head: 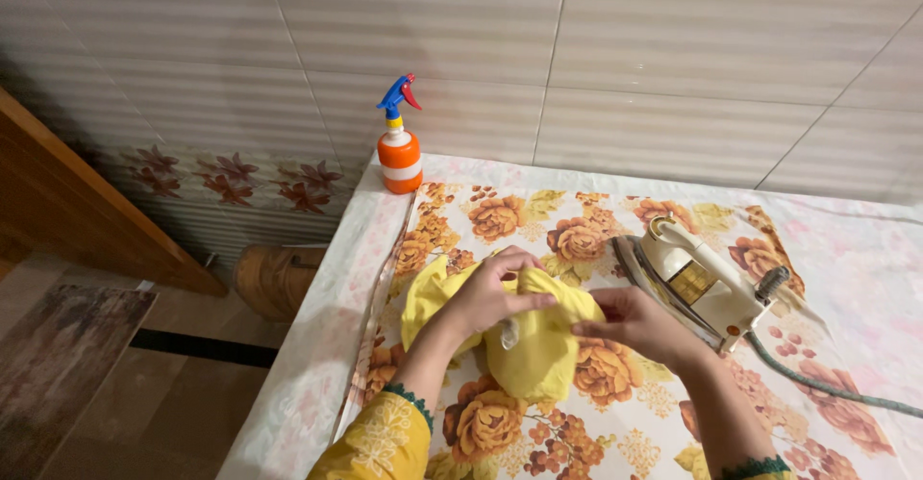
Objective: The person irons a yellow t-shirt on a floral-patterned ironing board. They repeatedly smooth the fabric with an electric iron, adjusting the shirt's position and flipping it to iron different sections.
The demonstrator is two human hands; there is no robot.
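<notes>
Yellow embroidered sleeves (377, 446) sit closest to the camera, one on each forearm, reaching in toward the yellow cloth (524, 336). That cloth lies bunched on the surface (865, 249), which wears a floral cover of orange roses. Resting on top of the cloth, the left hand (490, 292) has its fingers (534, 302) curled closed, pinching a fold. At the cloth's right edge, the right hand (630, 321) grips the fabric, fingers closed on it. Just right of the cloth, beyond the right hand, a cream electric iron (697, 283) lies with its grey cord (827, 384) trailing away. Behind the cloth, at the surface's far left corner, stands an orange-and-white spray bottle (399, 143) against the tiled wall (673, 57).
</notes>
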